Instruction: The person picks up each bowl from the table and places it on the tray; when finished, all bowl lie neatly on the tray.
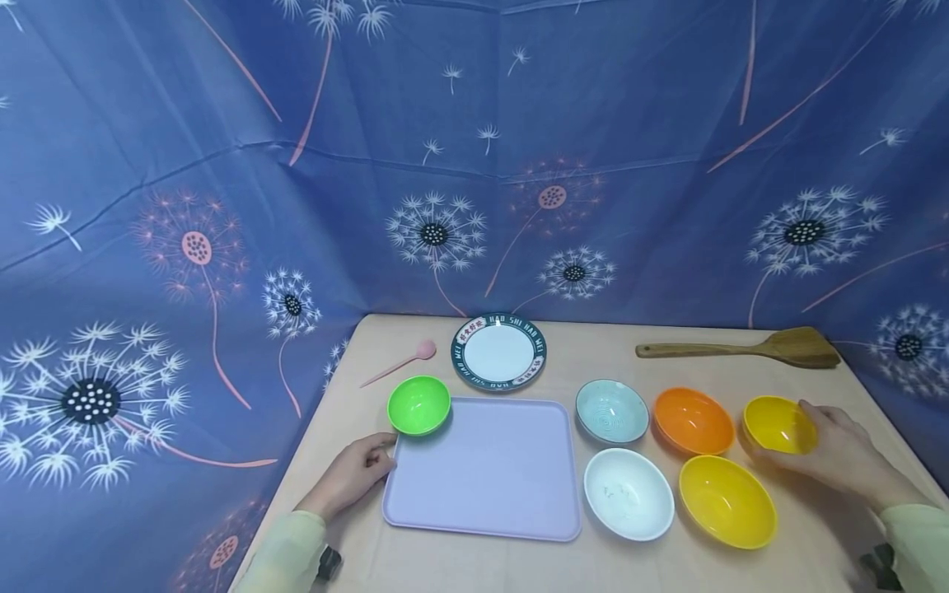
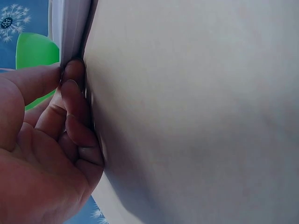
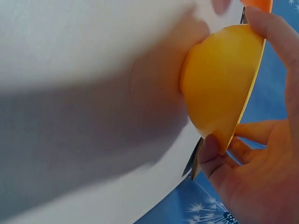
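Note:
At the left edge of the lilac tray (image 1: 485, 473), my left hand (image 1: 356, 473) pinches the rim, with its fingers curled in the left wrist view. A green bowl (image 1: 418, 405) sits over the tray's far left corner. On the right, my right hand (image 1: 845, 449) grips a small yellow bowl (image 1: 774, 422) by its rim. The right wrist view shows that yellow bowl (image 3: 222, 84) from the side, its base close to the tabletop; whether it touches, I cannot tell. Beside it stand an orange bowl (image 1: 693, 420) and a larger yellow bowl (image 1: 728, 502).
A pale blue bowl (image 1: 611, 410) and a white bowl (image 1: 628, 494) stand right of the tray. Behind are a green-rimmed plate (image 1: 498, 352), a pink spoon (image 1: 404, 362) and a wooden spatula (image 1: 741, 348). A blue dandelion-print cloth (image 1: 474, 123) hangs behind the table.

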Demonstrator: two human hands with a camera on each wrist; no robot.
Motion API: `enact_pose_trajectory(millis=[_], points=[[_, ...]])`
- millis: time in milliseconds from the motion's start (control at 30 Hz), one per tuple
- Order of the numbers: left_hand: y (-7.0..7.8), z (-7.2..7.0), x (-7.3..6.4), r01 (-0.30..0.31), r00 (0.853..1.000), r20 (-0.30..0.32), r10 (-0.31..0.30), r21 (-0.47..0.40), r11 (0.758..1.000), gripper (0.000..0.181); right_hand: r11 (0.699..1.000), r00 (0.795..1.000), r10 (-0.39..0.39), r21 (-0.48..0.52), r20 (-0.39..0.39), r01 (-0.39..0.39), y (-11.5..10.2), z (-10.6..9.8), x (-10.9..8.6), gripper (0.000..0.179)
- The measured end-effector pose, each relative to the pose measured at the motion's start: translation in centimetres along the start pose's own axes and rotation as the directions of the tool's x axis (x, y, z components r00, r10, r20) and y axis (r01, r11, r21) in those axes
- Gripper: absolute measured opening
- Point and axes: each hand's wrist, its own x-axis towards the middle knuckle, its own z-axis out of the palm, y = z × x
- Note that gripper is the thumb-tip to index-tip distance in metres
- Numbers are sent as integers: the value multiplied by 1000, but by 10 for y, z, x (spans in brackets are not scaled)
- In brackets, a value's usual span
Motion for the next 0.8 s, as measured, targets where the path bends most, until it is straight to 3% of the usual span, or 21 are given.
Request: enact_pose_trajectory(millis=[333, 567, 800], points=[[0, 1, 1, 1, 1000, 4, -1, -6, 1000, 43, 1000, 998, 7, 23, -55, -5, -4, -5, -3, 131], [0, 1, 2, 20, 1000, -3, -20, -13, 1000, 44, 999, 996, 1, 42, -91, 3, -20, -20, -8, 130], [-2, 2, 2, 28, 1000, 5, -28, -21, 999, 44, 997, 992, -78, 17, -95, 80, -49, -39, -12, 132]])
